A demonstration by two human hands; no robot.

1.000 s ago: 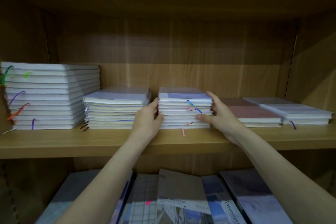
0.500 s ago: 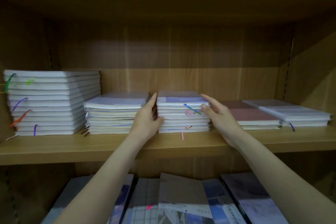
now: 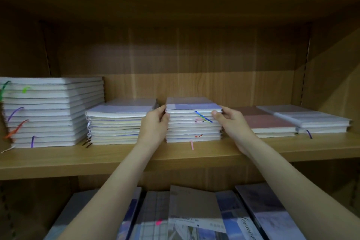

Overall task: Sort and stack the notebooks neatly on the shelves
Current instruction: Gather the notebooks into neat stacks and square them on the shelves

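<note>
The middle stack of notebooks sits on the shelf, between a cream stack and a pink pile. The left hand and right hand pinch its top corners, thumbs at the front edge. Soft covers likely slide on each other, so squeezing both sides low down seems safest. The lower shelf holds flat booklets

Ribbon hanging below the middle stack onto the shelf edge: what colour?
Pink ribbon, under the middle stack; head view shows it.
</note>
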